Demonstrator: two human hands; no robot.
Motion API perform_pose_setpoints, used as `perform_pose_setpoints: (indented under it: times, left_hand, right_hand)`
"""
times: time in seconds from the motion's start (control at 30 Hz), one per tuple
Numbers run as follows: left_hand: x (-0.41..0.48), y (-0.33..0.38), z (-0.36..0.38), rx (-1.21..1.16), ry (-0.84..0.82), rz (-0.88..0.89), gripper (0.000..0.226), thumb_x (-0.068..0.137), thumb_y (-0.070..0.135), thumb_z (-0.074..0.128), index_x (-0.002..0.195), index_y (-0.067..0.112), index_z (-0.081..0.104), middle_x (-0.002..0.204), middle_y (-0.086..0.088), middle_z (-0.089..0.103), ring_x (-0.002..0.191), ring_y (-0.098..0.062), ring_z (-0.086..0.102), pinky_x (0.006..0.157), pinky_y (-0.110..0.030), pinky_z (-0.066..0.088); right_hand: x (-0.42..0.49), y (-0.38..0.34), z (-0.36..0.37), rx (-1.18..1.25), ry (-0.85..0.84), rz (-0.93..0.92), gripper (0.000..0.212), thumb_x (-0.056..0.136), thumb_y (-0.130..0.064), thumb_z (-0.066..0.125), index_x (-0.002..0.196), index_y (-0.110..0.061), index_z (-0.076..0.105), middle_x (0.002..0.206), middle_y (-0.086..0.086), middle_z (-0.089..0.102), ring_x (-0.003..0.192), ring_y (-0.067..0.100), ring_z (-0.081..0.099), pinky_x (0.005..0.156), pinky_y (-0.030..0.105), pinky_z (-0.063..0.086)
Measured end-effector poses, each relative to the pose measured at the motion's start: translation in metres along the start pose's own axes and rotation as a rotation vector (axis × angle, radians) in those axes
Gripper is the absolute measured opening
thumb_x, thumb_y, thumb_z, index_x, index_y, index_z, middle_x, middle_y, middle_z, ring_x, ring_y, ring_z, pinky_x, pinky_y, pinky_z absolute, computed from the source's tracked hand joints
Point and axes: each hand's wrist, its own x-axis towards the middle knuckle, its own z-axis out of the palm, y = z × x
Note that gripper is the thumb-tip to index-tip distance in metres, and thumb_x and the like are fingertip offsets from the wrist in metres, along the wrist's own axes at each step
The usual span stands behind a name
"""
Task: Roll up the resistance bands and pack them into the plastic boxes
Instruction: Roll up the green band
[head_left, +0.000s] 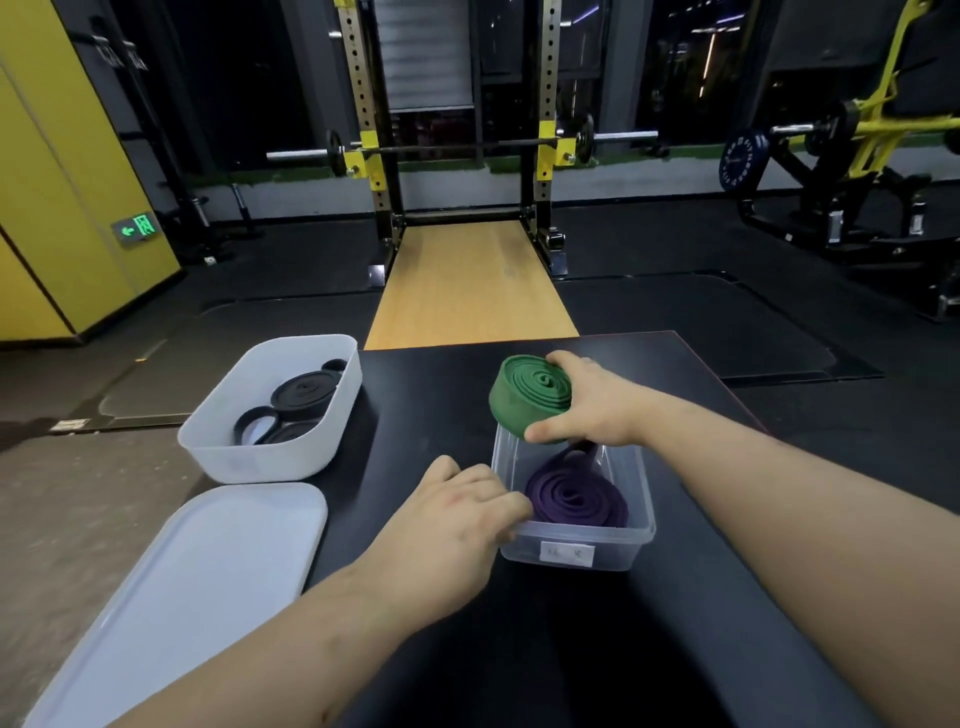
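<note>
Nearest me, my left hand curls its fingers over the near-left rim of the clear box, I think to brace it on the bench. My right hand clamps the rolled green band between thumb and fingers, keeping the coil tight, above the box's far end. The purple band lies coiled inside, at its near end.

Gym bg has a squat rack w/ a barbell across it, wood platform in front, green exit sign on the yellow wall left, blue plate right.
</note>
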Motion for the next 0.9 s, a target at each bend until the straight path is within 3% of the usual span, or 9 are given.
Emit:
perform_pose_setpoints:
  times: [0.17, 0.33, 0.63, 0.73, 0.8, 0.9]
  left_hand:
    - [-0.034, 0.022, -0.015, 0.011, -0.026, 0.020, 0.032, 0.077, 0.004, 0.070, 0.093, 0.030, 0.062, 0.079, 0.017, 0.058, 0.083, -0.007, 0.049, 0.074, -0.026, 0.022]
    - [-0.060, 0.046, -0.025, 0.042, -0.027, 0.031, 0.029, 0.077, 0.007, 0.068, 0.095, 0.029, 0.063, 0.080, 0.016, 0.060, 0.083, -0.009, 0.049, 0.072, -0.028, 0.026]
    - [-0.099, 0.088, -0.045, 0.073, -0.023, 0.041, 0.016, 0.081, 0.015, 0.066, 0.089, 0.028, 0.063, 0.076, 0.014, 0.060, 0.079, -0.011, 0.048, 0.071, -0.029, 0.028]
    - [-0.101, 0.101, -0.055, 0.087, -0.076, 0.000, 0.002, 0.085, 0.029, 0.060, 0.084, 0.027, 0.060, 0.071, 0.012, 0.058, 0.077, -0.011, 0.047, 0.076, -0.030, 0.034]
    - [-0.092, 0.109, -0.059, 0.134, -0.171, -0.085, 0.026, 0.093, 0.048, 0.048, 0.084, 0.026, 0.059, 0.074, 0.010, 0.059, 0.078, -0.013, 0.049, 0.084, -0.034, 0.037]
    - [-0.066, 0.119, -0.056, 0.180, -0.300, -0.213, 0.054, 0.099, 0.063, 0.027, 0.095, 0.023, 0.063, 0.094, 0.002, 0.066, 0.094, -0.020, 0.057, 0.097, -0.038, 0.037]
  right_hand:
    - [-0.037, -0.013, 0.013, -0.035, -0.014, -0.036, 0.125, 0.067, -0.060, 0.089, 0.162, -0.026, 0.014, 0.156, 0.005, 0.033, 0.136, 0.024, 0.044, 0.102, 0.031, 0.041]
    - [-0.072, -0.029, 0.028, -0.029, -0.019, -0.066, 0.121, 0.069, -0.056, 0.089, 0.161, -0.027, 0.015, 0.151, 0.002, 0.035, 0.121, 0.022, 0.049, 0.094, 0.037, 0.055]
    - [-0.117, -0.039, 0.050, -0.025, -0.027, -0.127, 0.121, 0.068, -0.059, 0.088, 0.161, -0.027, 0.017, 0.151, 0.001, 0.035, 0.123, 0.017, 0.045, 0.098, 0.029, 0.043]
    - [-0.127, -0.042, 0.055, -0.013, -0.030, -0.129, 0.121, 0.067, -0.059, 0.088, 0.160, -0.029, 0.018, 0.147, 0.000, 0.035, 0.121, 0.018, 0.050, 0.089, 0.030, 0.051]
    - [-0.130, -0.043, 0.057, 0.001, -0.024, -0.129, 0.121, 0.066, -0.060, 0.088, 0.160, -0.030, 0.018, 0.148, 0.000, 0.035, 0.122, 0.020, 0.051, 0.087, 0.030, 0.053]
    - [-0.131, -0.043, 0.058, -0.015, -0.003, -0.137, 0.119, 0.068, -0.059, 0.087, 0.160, -0.029, 0.018, 0.152, 0.000, 0.033, 0.131, 0.020, 0.045, 0.100, 0.029, 0.042]
